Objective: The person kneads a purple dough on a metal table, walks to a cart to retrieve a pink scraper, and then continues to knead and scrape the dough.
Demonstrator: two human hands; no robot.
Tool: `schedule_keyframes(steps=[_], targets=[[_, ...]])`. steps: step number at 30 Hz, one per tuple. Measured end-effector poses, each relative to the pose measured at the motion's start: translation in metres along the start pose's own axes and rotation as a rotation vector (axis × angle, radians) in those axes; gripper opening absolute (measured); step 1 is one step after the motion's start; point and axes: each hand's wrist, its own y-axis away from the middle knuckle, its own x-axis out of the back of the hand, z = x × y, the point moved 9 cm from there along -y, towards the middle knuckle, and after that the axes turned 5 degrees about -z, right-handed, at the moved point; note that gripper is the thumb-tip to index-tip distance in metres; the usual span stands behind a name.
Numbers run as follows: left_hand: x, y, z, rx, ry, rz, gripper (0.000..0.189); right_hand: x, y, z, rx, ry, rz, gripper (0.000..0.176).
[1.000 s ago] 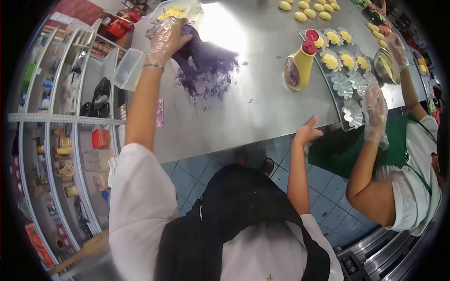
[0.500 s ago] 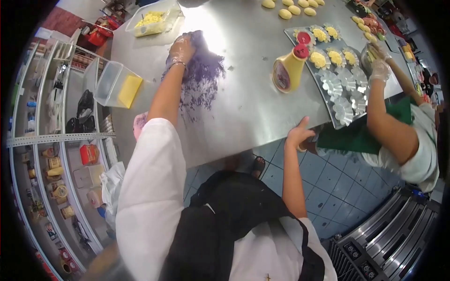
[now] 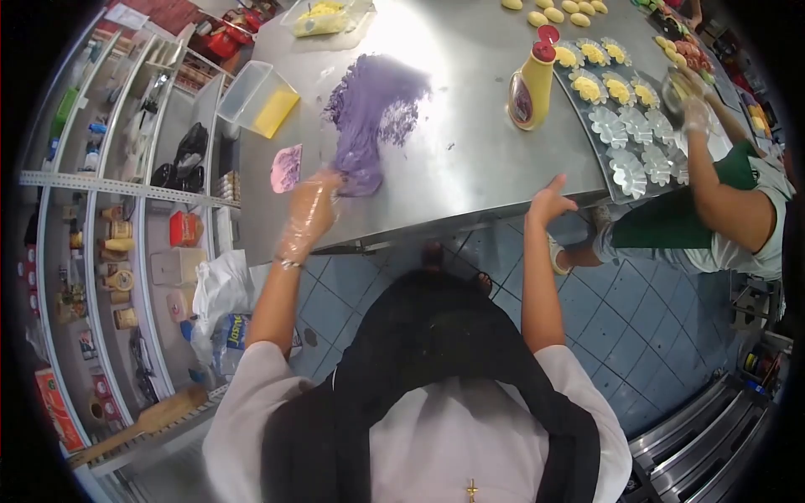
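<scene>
In a clear plastic glove, my left hand (image 3: 310, 214) is at the near left end of a smear of purple dough (image 3: 359, 126). Its fingers are bent together against the dough's edge, a little blurred. The dough stretches away over the steel table, with crumbly bits along its sides. A pink scraper (image 3: 287, 168) with purple residue lies just left of it. My bare right hand (image 3: 551, 201) is at the table's front edge, fingers apart and holding nothing.
A squeeze bottle (image 3: 530, 88) stands right of the dough. Beyond it is a tray (image 3: 597, 155) of fluted tins, some with yellow filling. Tubs (image 3: 258, 99) stand left, near shelves (image 3: 126, 191). A co-worker's gloved hands (image 3: 694, 105) work at the right.
My left hand has drawn back from the far end of the dough to its near end, and the dough is now smeared toward me. My right hand stays at the table edge.
</scene>
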Motion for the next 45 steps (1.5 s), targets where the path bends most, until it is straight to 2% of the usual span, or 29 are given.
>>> schedule_keyframes(steps=[4,6,8,10,12,16,18,20,21,23,24,27,29,31,33,34,37,40,43,45], targets=[[0.091,-0.043,0.023,-0.149,0.030,0.105,0.037,0.004,-0.004,-0.001,0.095,-0.029,0.028,0.097],[0.105,-0.079,0.005,-0.091,-0.076,0.158,0.046,-0.003,-0.010,0.010,0.094,-0.092,-0.012,0.100],[0.133,-0.114,0.014,-0.212,-0.137,0.360,0.058,-0.004,-0.011,0.007,0.089,-0.119,-0.018,0.101],[0.132,-0.156,0.010,-0.226,-0.187,0.327,0.061,-0.001,-0.003,-0.001,0.052,-0.085,0.005,0.100],[0.117,-0.191,0.001,-0.238,-0.234,0.290,0.064,0.002,-0.001,0.001,0.028,-0.058,0.029,0.100],[0.063,-0.246,-0.047,-0.082,-0.152,0.176,0.063,0.003,-0.005,0.002,0.057,0.078,0.065,0.101],[0.031,-0.254,-0.071,-0.026,0.258,0.333,0.063,0.006,-0.004,0.003,0.099,0.050,0.108,0.100],[-0.028,-0.243,-0.043,-0.028,0.237,0.215,0.071,0.006,-0.003,0.006,0.116,0.038,0.126,0.099],[-0.035,-0.222,-0.002,-0.038,-0.036,0.165,0.075,0.007,-0.007,0.009,0.107,0.039,0.134,0.096],[-0.051,-0.217,0.016,-0.053,-0.300,0.108,0.079,0.010,-0.008,0.011,0.089,0.047,0.158,0.088],[-0.066,-0.228,-0.002,0.018,-0.292,0.093,0.078,0.011,-0.004,0.009,0.089,0.060,0.160,0.088],[-0.107,-0.270,-0.060,0.174,-0.276,0.060,0.077,-0.002,0.016,-0.044,0.329,-0.166,0.062,0.074],[-0.123,-0.304,-0.090,0.110,0.038,0.042,0.076,-0.007,0.013,-0.039,0.300,-0.200,0.049,0.071],[-0.124,-0.320,-0.100,0.174,0.035,0.027,0.072,-0.004,0.012,-0.032,0.247,-0.278,0.043,0.065],[-0.126,-0.323,-0.107,0.303,0.037,-0.006,0.065,0.002,0.015,-0.030,0.250,-0.211,0.075,0.066],[-0.124,-0.323,-0.106,0.304,0.040,0.000,0.065,0.003,0.014,-0.031,0.254,-0.147,0.101,0.066],[-0.113,-0.312,-0.093,0.172,0.049,0.063,0.047,0.004,0.010,-0.032,0.285,-0.104,0.113,0.070],[-0.096,-0.263,-0.069,0.125,0.041,0.026,0.040,0.004,0.006,-0.021,0.314,-0.139,0.089,0.076],[-0.084,-0.196,-0.038,0.032,0.069,0.056,0.034,0.008,-0.009,0.005,0.128,0.003,0.145,0.087],[-0.082,-0.141,-0.020,-0.033,0.156,0.106,0.031,0.008,-0.011,0.008,0.128,-0.004,0.131,0.090]])
